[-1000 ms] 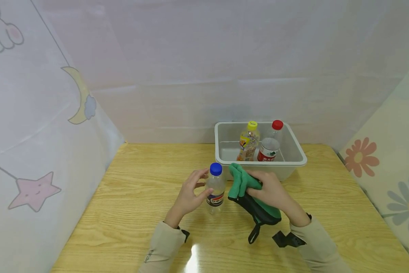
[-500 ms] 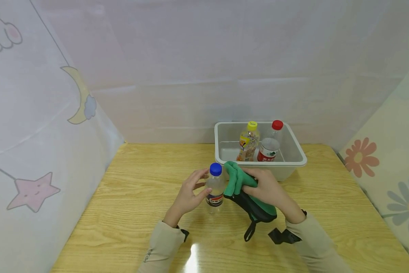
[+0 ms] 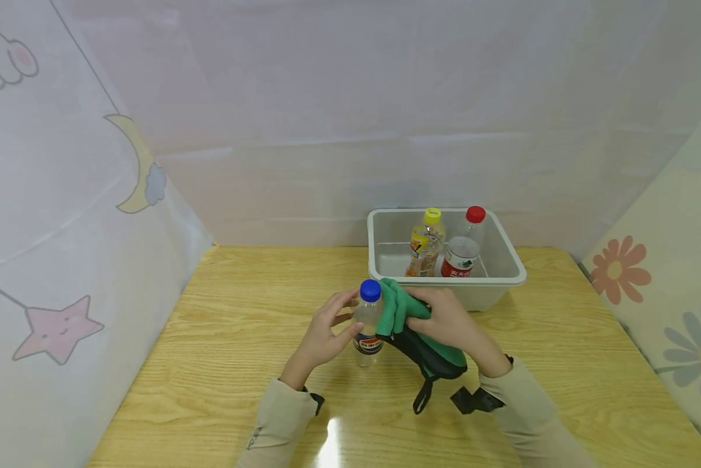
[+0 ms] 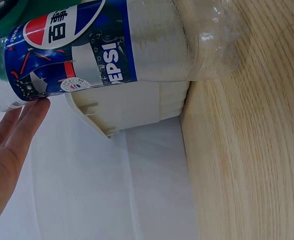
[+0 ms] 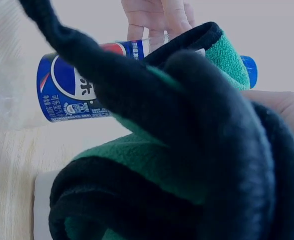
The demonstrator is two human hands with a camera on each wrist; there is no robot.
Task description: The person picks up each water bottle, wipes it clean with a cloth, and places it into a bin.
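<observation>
A clear plastic Pepsi bottle point(image 3: 366, 343) with a blue cap stands upright on the wooden table. My left hand point(image 3: 323, 337) holds it from the left, thumb in front and fingers behind; in the left wrist view, fingertips point(image 4: 35, 111) meet the label. From the other side, my right hand point(image 3: 446, 320) grips a folded green cloth point(image 3: 411, 305) with black edging and a hanging loop. The cloth's front fold overlaps the bottle's right shoulder. In the right wrist view the cloth point(image 5: 227, 60) covers part of the bottle point(image 5: 69, 82) near its neck.
Behind the hands, a light grey plastic bin point(image 3: 505, 281) holds a yellow-capped bottle point(image 3: 425, 247) and a red-capped bottle point(image 3: 462, 252). A pale curtain point(image 3: 292, 130) hangs behind the wooden table point(image 3: 227, 325), with printed sheets at both sides.
My right hand has moved left with the green cloth, bringing it from beside the bottle to against its shoulder. The left hand and the bottle have stayed in place.
</observation>
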